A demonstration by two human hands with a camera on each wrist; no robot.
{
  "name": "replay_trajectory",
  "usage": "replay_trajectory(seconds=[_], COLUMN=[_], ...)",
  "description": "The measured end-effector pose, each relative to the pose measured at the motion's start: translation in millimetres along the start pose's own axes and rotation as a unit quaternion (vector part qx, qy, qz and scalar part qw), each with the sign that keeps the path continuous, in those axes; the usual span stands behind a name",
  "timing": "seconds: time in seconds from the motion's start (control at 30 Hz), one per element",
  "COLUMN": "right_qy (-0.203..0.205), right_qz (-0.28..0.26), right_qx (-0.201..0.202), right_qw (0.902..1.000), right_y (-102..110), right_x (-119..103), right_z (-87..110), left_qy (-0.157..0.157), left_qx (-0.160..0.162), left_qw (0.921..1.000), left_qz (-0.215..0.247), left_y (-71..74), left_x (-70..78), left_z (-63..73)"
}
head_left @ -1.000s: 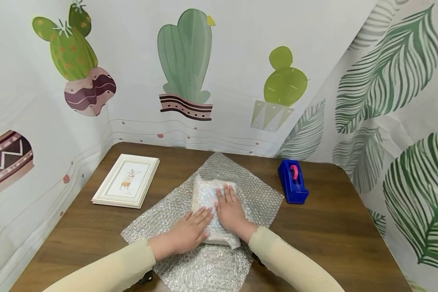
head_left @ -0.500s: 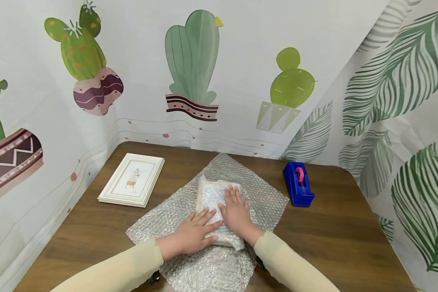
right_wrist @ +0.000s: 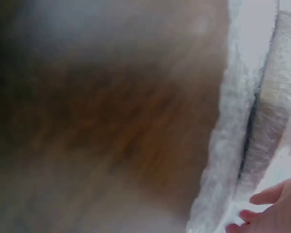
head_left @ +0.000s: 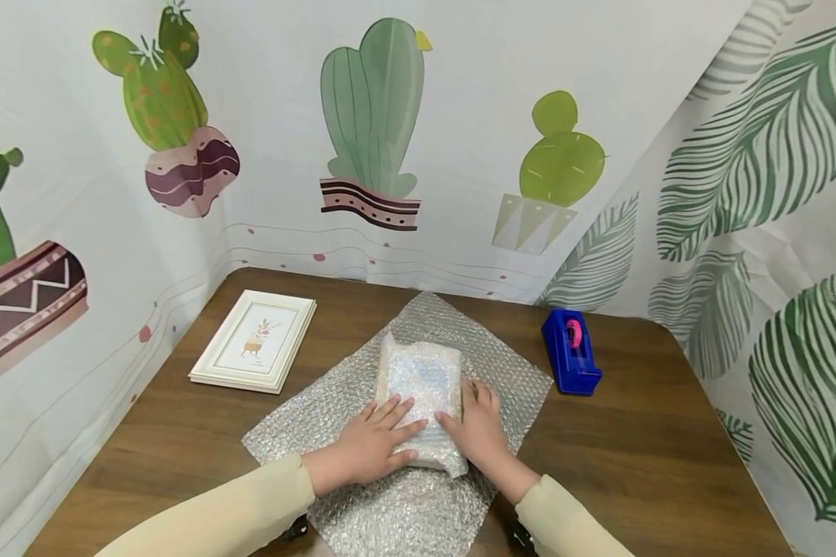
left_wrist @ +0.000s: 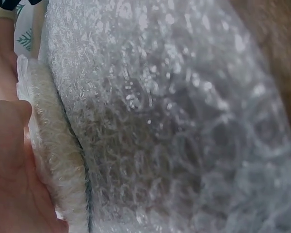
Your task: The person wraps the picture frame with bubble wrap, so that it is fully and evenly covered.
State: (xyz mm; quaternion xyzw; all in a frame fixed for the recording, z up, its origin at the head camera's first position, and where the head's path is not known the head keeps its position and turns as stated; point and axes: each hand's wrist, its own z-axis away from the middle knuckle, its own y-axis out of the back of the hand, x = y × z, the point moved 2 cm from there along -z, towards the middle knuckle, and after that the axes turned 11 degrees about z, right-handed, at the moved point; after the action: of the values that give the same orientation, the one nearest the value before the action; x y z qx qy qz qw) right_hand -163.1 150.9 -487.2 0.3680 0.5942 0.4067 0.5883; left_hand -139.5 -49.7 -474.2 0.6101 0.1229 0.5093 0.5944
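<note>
A flat, rectangular package wrapped in bubble wrap lies on a larger sheet of bubble wrap; a pale border and a bluish middle show through its wrapping. My left hand rests with spread fingers on the lower left of the package. At its right edge is my right hand, thumb on top and fingers along the side. From the left wrist, the package's side shows beside the left palm. In the right wrist view, fingers reach beside the package's edge.
A white picture frame with a plant drawing lies left of the sheet on the wooden table. To the right stands a blue tape dispenser with a pink core. A cactus-printed cloth hangs behind the table.
My right hand has slid from the top of the package to its right edge. The left hand stays on the package, its fingers more spread than a second ago. The whole view has shifted slightly.
</note>
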Motion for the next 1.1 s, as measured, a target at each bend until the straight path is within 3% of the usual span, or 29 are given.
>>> replay_trajectory(seconds=[0.13,0.23,0.3,0.37,0.4,0.47,0.53,0.63,0.7,0.73,0.83,0.93,1.03,1.1], right_qy=[-0.033,-0.040,-0.041,-0.041,-0.041,-0.040,-0.040,-0.038,-0.034,-0.031,-0.024,-0.022,-0.024,-0.023], right_qz=[0.001,-0.010,-0.022,-0.027,-0.029,-0.029,-0.032,-0.044,-0.060,-0.069,-0.107,-0.140,-0.162,-0.166], right_qx=[-0.032,-0.052,-0.057,-0.061,-0.062,-0.065,-0.068,-0.066,-0.061,-0.059,-0.063,-0.078,-0.096,-0.106], right_qw=[0.9990,0.9978,0.9973,0.9969,0.9968,0.9967,0.9964,0.9961,0.9958,0.9954,0.9920,0.9868,0.9819,0.9802], right_y=[3,3,3,1,1,0,-1,0,-1,0,-1,-1,1,3], right_x=[5,6,7,7,7,7,7,7,8,8,11,13,16,16], right_z=[3.3,4.4,4.5,4.2,3.9,2.9,2.3,1.6,1.1,0.7,-0.6,-1.8,-2.5,-2.6], left_qy=[-0.008,-0.021,-0.028,-0.027,-0.020,0.002,0.038,0.106,0.135,0.146,0.152,0.155,0.154,0.156], left_qx=[0.002,0.012,0.028,0.054,0.070,0.107,0.140,0.169,0.171,0.168,0.154,0.141,0.136,0.141], left_qw=[0.9998,0.9979,0.9927,0.9789,0.9678,0.9350,0.8922,0.8355,0.8111,0.8042,0.7954,0.7963,0.8062,0.8181], left_qz=[0.018,0.059,0.114,0.195,0.241,0.338,0.428,0.512,0.543,0.551,0.566,0.568,0.555,0.535], left_y=[-3.4,-4.4,-3.4,-1.6,0.2,4.0,7.9,12.6,12.6,11.8,8.8,6.0,4.9,4.6], left_x=[-1.4,-2.8,-4.3,-7.3,-8.7,-12.5,-16.9,-22.8,-26.8,-28.6,-32.1,-34.0,-34.5,-34.1], left_z=[-3.7,-5.6,-6.6,-5.8,-4.8,-2.3,1.9,7.7,9.8,10.4,9.9,9.1,8.3,8.3])
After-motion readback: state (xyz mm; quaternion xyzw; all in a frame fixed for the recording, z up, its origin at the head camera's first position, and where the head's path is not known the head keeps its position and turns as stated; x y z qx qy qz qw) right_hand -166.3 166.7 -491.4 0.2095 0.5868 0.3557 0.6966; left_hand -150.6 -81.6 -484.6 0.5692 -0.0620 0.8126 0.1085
